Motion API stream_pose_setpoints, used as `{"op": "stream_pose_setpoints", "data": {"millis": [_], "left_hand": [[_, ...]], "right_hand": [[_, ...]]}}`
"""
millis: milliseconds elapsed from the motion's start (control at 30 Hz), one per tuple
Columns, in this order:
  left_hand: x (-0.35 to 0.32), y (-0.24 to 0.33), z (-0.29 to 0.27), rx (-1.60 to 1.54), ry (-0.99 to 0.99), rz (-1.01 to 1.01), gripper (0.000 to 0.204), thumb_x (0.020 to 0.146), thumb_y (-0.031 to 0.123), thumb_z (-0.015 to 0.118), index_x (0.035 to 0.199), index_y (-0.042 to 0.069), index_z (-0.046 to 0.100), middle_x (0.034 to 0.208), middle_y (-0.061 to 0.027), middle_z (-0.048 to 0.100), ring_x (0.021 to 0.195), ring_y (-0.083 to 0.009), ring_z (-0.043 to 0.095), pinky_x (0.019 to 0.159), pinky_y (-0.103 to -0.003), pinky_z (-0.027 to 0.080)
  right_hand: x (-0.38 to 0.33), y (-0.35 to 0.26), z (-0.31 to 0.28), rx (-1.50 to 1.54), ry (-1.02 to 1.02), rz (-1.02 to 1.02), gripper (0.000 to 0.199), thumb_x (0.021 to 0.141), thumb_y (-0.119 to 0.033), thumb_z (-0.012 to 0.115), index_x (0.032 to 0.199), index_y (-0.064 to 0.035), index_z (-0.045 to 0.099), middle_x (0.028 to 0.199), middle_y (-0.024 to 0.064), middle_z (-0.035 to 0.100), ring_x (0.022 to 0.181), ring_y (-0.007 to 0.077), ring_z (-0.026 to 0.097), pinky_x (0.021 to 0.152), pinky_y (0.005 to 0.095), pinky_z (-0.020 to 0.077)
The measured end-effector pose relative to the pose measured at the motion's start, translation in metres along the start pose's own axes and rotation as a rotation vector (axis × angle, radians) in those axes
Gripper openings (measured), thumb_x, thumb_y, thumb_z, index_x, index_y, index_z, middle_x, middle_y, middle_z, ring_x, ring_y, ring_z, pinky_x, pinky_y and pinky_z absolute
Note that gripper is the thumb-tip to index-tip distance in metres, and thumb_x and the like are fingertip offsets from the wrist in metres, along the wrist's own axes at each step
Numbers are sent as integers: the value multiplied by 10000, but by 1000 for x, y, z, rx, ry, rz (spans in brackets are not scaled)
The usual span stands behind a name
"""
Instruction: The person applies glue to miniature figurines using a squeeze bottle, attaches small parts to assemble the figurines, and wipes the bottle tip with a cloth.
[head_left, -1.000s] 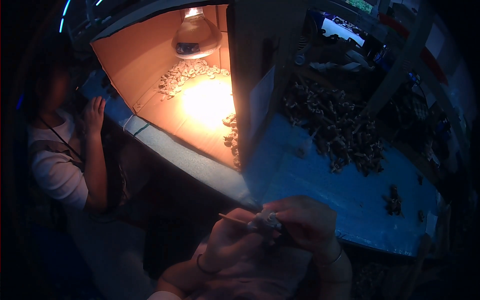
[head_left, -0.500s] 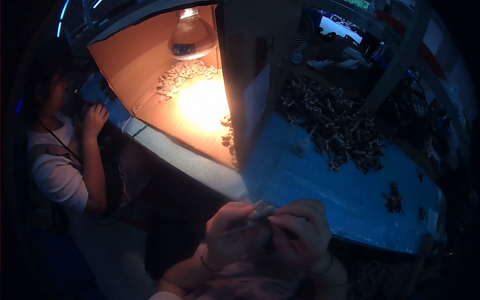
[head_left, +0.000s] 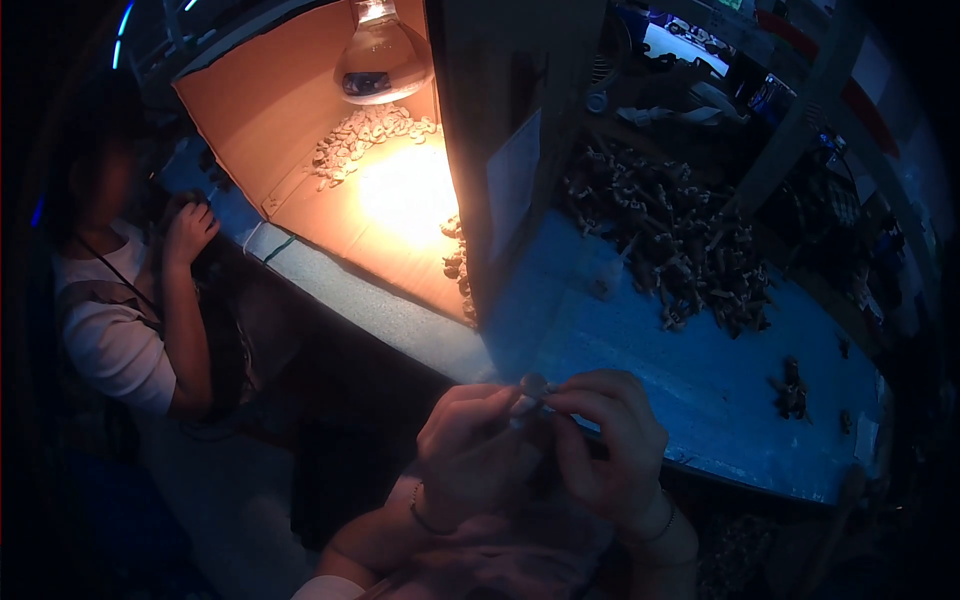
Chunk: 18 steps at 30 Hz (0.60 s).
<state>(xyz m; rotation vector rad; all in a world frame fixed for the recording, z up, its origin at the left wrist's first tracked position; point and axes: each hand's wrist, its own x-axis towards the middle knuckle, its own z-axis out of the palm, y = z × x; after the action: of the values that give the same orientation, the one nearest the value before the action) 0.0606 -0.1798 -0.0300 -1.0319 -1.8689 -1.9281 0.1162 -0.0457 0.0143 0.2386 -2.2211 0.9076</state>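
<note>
My left hand (head_left: pixel 462 440) and my right hand (head_left: pixel 612 432) meet in front of my body, near the table's front edge. Fingertips of both pinch a small pale rounded piece (head_left: pixel 534 386) between them. Its exact kind is too dim and small to make out. Part of it is hidden behind the fingers. A heat lamp bulb (head_left: pixel 383 68) glows inside an open cardboard box (head_left: pixel 245 100) ahead to the left, over a heap of small pale pieces (head_left: pixel 365 138).
A large pile of small brown-and-white pieces (head_left: pixel 680 235) covers the back of the blue table (head_left: pixel 600 370). A small dark clump (head_left: pixel 791 390) lies at its right. White paper (head_left: pixel 513 185) hangs on the box's side. A co-worker (head_left: pixel 120 330) sits at the left.
The small piece has turned between my fingers, and both hands sit slightly higher in the picture. The view has tilted a little; the thin strand by my left hand no longer shows.
</note>
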Motion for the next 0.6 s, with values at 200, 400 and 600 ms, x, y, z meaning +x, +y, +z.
{"op": "stream_pose_setpoints", "data": {"millis": [200,400,600], "left_hand": [[-1,-5,8,-188,19,-178,235,822,-70,585,1016,1,472,991,-113,522,837,-106,544,712,-217,461],[-7,-5,33,-454,170,-299,251,832,-33,596,1056,0,486,1000,-108,529,891,-114,544,724,-222,453],[4,-1,2,-224,-162,-140,518,882,404,548,1134,-42,474,1041,-133,471,940,-146,482,800,-273,415]], "right_hand": [[1,1,2,-83,-73,18,417,646,25,656,1045,-23,545,1003,118,560,892,278,559,764,364,422],[-8,5,20,-367,43,-30,476,650,-21,670,1092,-31,493,1048,119,514,932,281,527,800,382,396],[-24,43,6,319,-58,206,610,588,-114,828,1066,-33,457,1070,111,451,989,216,491,843,358,438]]}}
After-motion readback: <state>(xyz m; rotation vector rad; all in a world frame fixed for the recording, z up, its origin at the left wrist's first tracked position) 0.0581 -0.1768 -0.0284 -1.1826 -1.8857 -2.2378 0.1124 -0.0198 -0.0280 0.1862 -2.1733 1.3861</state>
